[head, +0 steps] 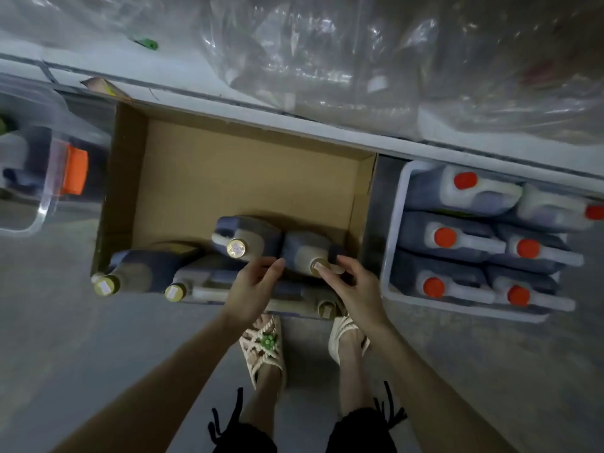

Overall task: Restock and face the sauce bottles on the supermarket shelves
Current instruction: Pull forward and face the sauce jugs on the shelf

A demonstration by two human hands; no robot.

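An open cardboard box (183,178) stands on the floor below me. Along its near side are several dark sauce bottles with gold caps, some upright (248,238) and some lying down (140,273). My left hand (253,287) reaches into the box with straight fingers, over a lying bottle (202,281) and just below the upright one. My right hand (351,287) has thumb and fingers curled round the neck of another gold-capped bottle (307,250), right beside its cap.
A white crate (394,223) to the right holds several dark bottles with red caps (445,237). A clear plastic tub with an orange clasp (74,171) sits at the left. The shelf edge (228,96) and crumpled clear plastic lie beyond. My sandalled feet are just behind the box.
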